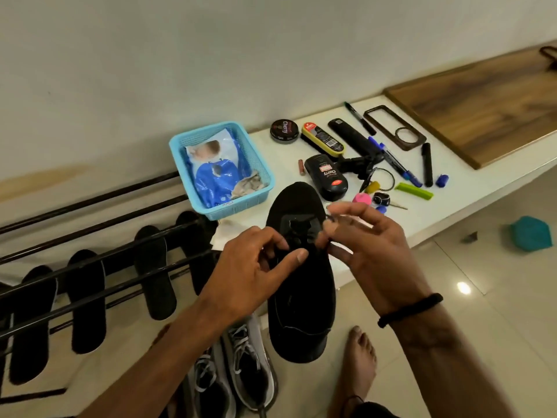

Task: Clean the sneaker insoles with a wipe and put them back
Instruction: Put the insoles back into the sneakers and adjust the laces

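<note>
Pinching black sneaker [301,285] laces, both hands.

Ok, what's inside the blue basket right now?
The blue basket holds a blue-and-white wipes pack lying flat, with a crumpled, soiled-looking wipe on its near right corner. Anything beneath the pack is covered, so I cannot tell.

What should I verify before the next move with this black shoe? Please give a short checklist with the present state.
1. Left hand pinches the lace: ok.
2. Right hand pinches the lace: ok.
3. Black sneaker rests partly on the shelf: ok.
4. Insole inside this sneaker: cannot tell.
5. All insoles back in the shoes: not ok, several insoles lean on the rack.
6. Wipes pack lies in the blue basket: ok.
</note>
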